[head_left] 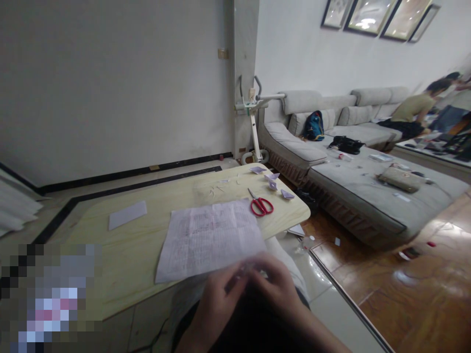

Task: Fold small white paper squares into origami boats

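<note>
My left hand [223, 291] and my right hand [276, 282] meet over my lap, just off the table's near edge. Both are closed, fingertips pressed together around something small and pale; blur and the fingers hide what it is. Beyond them a large creased printed sheet of paper [213, 240] lies on the table [128, 269]. Scissors [261, 206] with red handles rest at the sheet's far right corner, blades pointing away. Several small folded paper shapes [287, 194] stand near the table's right end. Thin paper scraps [217, 189] are scattered behind the sheet.
A folded white paper [128, 214] lies on the table's left part. To the right stands a grey sofa [371, 196] with a blue backpack [314, 126] and bags. A person [414, 108] sits at its far end. White exercise equipment [254, 122] stands by the wall.
</note>
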A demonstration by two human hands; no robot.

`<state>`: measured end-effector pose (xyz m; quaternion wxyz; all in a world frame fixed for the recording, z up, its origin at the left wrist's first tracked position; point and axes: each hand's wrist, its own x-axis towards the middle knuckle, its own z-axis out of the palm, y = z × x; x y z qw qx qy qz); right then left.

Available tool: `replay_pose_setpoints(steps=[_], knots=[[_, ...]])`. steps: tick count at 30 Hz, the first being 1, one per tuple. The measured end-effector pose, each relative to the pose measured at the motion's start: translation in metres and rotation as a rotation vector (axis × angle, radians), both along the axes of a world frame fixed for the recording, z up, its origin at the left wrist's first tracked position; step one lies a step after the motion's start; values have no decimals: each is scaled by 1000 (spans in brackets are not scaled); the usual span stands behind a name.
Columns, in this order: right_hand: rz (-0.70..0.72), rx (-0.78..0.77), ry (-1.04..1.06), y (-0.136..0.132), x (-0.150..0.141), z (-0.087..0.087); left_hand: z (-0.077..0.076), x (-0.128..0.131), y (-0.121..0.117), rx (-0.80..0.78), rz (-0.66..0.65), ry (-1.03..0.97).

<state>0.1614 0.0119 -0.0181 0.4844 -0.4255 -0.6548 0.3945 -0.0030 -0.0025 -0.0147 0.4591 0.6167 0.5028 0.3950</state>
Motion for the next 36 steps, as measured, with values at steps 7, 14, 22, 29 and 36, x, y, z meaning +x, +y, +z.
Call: replay_pose_setpoints(steps=[7, 14, 22, 29, 36], knots=[[-23, -13, 23, 0, -2, -1, 1, 3, -2, -143, 30, -145], [-67, 153, -68, -2, -4, 2, -11, 7, -3, -18, 76, -79], [-117, 329, -306, -3, -8, -5, -33, 10, -5, 178, 150, 117], [-69, 264, -239, -3, -9, -9, -25, 10, -4, 125, 204, 12], [17, 275, -129, -4, -4, -9, -8, 10, -5, -12, 208, -157]])
